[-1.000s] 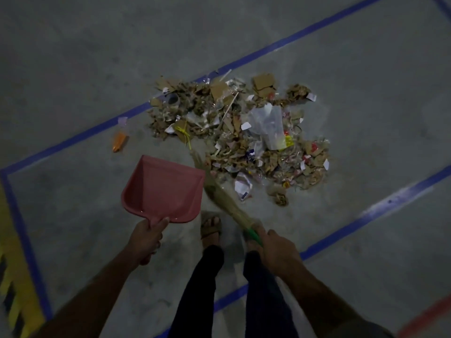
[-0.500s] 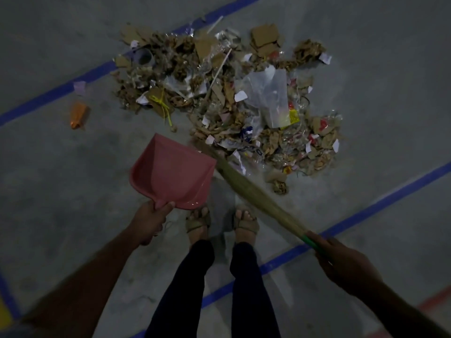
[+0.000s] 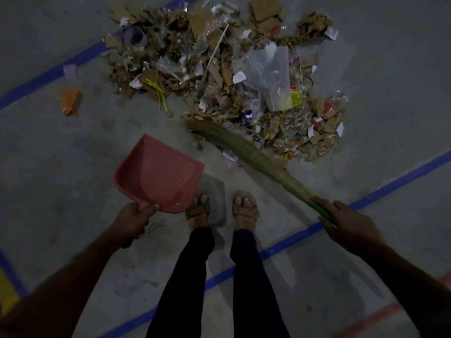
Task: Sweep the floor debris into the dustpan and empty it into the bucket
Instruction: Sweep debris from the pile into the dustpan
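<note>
Debris pile [image 3: 227,76]: heaped on the floor, ahead of the feet.
Broom [image 3: 244,150]: bristles touch the pile's near edge — sweeping about to begin.
Dustpan [image 3: 158,174]: empty, beside the pile; next, lower its lip.
Left hand [image 3: 133,222]: grips the dustpan's handle.
Right hand [image 3: 346,225]: wrapped round the broom — bucket unseen.

Floor lines: blue tape [image 3: 288,245] crossing concrete floor [image 3: 73,191], beneath the feet
Footwear: tan sandals [image 3: 245,208], between both sets of fingers
Legs: dark trousers [image 3: 253,284]
</note>
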{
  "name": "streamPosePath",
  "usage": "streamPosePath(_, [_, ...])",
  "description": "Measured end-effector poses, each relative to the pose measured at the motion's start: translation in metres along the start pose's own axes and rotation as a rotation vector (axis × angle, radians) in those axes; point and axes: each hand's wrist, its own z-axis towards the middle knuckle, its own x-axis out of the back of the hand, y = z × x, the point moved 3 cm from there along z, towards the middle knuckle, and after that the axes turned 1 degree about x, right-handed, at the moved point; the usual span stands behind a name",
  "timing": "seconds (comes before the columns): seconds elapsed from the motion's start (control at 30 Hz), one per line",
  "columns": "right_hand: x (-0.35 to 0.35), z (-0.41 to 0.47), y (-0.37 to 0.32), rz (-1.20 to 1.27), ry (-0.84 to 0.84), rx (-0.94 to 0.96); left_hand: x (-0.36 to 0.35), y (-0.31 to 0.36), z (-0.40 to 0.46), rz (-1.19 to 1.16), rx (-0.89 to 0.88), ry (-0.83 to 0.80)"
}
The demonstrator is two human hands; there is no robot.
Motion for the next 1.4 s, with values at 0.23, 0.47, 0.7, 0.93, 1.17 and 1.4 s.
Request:
streamPosePath(0.23, [-0.007,-0.036,0.013,-0.039,0.028,0.097,0.010,-0.007,0.012,0.071,0.008,-0.021])
streamPosePath(0.47, [-0.003,-0.008,-0.012,-0.019,0.130,-0.031,-0.006,0.002,0.064,0.156,-0.001,-0.040])
streamPosePath(0.7, [-0.002,0.101,-0.006,-0.125,0.240,-0.080,-0.026,0.029,0.162,0.233,-0.060,-0.012])
streamPosePath(0.93, [-0.017,0.163,0.030,-0.294,0.086,0.001,-0.063,0.092,0.230,0.355,-0.207,-0.139])
streamPosePath(1.17, [-0.026,0.176,0.035,-0.281,0.037,0.150,-0.152,0.141,0.230,0.359,-0.394,-0.220])
streamPosePath(1.4, [-0.038,0.125,0.024,-0.089,0.046,0.166,-0.161,0.100,0.200,0.181,-0.338,-0.136])
